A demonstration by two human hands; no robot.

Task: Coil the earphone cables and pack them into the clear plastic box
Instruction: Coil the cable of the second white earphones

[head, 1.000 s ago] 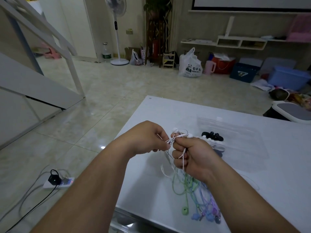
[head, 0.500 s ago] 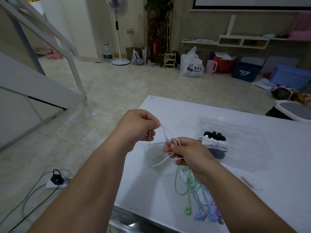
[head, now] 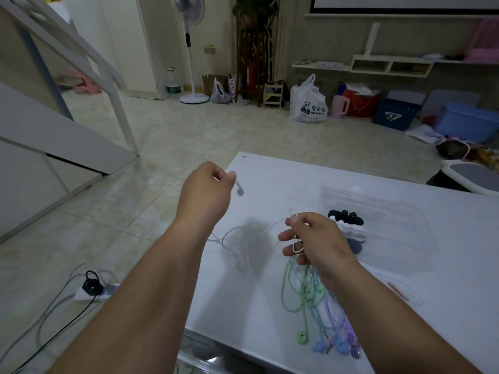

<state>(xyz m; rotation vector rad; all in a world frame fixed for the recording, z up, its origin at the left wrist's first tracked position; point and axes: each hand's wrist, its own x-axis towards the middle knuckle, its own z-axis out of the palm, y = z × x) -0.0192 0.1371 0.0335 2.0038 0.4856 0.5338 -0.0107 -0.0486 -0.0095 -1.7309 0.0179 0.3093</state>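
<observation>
My left hand (head: 205, 190) is raised above the white table (head: 270, 184), pinching one end of a white earphone cable (head: 243, 238); an earbud dangles just under its fingers. My right hand (head: 316, 238) pinches a loop of the same cable lower down. Between the hands the cable hangs blurred. Under my right wrist lies a bunch of green, blue and purple earphones (head: 318, 306). The clear plastic box (head: 383, 211) stands open beyond my right hand, with coiled black and white earphones (head: 347, 220) inside.
A loose white cable (head: 399, 287) lies on the table to the right of my forearm. The table's left edge drops to a tiled floor with a power strip (head: 93, 288) and cords. Bags, bins and a fan stand along the far wall.
My left hand has moved up and away to the left, drawing the white cable out. My right hand has stayed low near the box, still holding the cable.
</observation>
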